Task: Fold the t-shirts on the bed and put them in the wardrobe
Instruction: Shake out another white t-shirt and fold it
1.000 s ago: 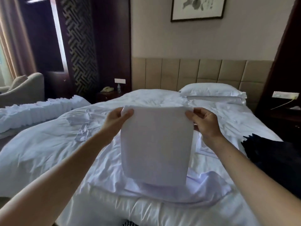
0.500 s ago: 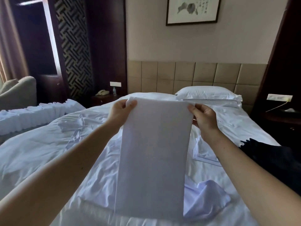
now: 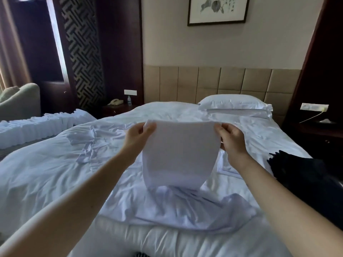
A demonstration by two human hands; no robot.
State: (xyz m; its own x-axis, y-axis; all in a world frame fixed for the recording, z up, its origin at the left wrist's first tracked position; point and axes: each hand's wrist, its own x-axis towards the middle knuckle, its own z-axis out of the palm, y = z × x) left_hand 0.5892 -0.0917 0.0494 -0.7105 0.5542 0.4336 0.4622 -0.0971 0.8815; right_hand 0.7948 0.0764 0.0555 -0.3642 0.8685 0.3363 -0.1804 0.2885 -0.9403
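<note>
I hold a white t-shirt (image 3: 178,154), folded into a long panel, up over the bed (image 3: 46,173). My left hand (image 3: 138,135) pinches its top left corner and my right hand (image 3: 231,138) pinches its top right corner. The panel hangs down and its lower end rests on a crumpled pale t-shirt (image 3: 185,210) lying near the foot of the bed. Another white garment (image 3: 87,145) lies rumpled on the left of the bed. A folded white piece (image 3: 227,167) shows behind my right wrist. No wardrobe is in view.
A black garment (image 3: 306,179) lies on the bed's right edge. A white pillow (image 3: 235,104) sits at the padded headboard. Nightstands stand on both sides, the left with a telephone (image 3: 116,102). A second bed with ruffled bedding (image 3: 37,127) and an armchair (image 3: 20,99) are at left.
Half a second ago the panel hung long and straight from raised hands. Both hands have since come down and the shirt's lower end now bends onto the crumpled shirt.
</note>
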